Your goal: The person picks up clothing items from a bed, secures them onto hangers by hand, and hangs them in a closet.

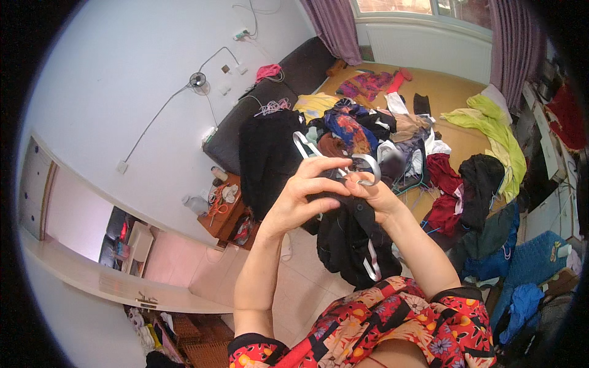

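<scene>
In front of my chest a black garment with a button (354, 248) hangs on a pale silvery clothes hanger (307, 143). The hanger's hook (375, 170) curves up above my fingers, and its other end shows lower down against the dark cloth. My right hand (379, 195) pinches the garment and hanger just below the hook. My left hand (306, 193) is at the hanger's neck with its fingers curved and thumb apart. Its fingertips reach the hanger and black cloth, but whether they grip is unclear.
A bed (464, 92) beyond my hands bears a heap of mixed clothes (354, 129) and several hangers (416, 181). Black cloth (267, 156) drapes over its near left side. A small wooden cabinet (228, 202) stands left; a blue chair (529, 262) with clothes stands right.
</scene>
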Demonstrator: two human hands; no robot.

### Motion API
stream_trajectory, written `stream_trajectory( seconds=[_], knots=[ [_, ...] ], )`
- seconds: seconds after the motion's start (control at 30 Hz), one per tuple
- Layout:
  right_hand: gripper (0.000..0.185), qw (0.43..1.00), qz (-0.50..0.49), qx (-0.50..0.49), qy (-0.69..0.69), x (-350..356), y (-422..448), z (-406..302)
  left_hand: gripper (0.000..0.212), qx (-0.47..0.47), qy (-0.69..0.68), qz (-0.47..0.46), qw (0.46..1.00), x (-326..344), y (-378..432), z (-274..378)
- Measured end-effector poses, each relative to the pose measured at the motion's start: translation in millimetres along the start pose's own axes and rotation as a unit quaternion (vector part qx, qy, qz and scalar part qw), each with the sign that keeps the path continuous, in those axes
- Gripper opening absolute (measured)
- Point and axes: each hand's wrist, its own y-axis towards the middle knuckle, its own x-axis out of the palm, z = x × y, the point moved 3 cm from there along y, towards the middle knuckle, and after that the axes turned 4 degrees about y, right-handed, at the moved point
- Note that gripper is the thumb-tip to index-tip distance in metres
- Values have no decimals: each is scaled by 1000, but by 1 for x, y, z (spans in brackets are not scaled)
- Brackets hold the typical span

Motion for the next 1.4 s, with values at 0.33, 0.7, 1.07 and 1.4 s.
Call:
stream_trajectory(
  seconds=[0.33,0.7,1.07,1.4],
  knots=[
    [21,997,61,-24,-46,5,2,8,19,-14,-104,54,993,-7,-9,-29],
    [27,887,7,64,-458,-17,-44,-32,11,-249,-103,98,958,-33,-21,-30],
    [19,955,63,42,-288,-28,-56,-43,13,-325,-343,21,881,-5,-31,-36],
    [12,983,58,-38,-168,1,-29,-33,11,-166,-122,-23,978,26,-17,10]
  ],
)
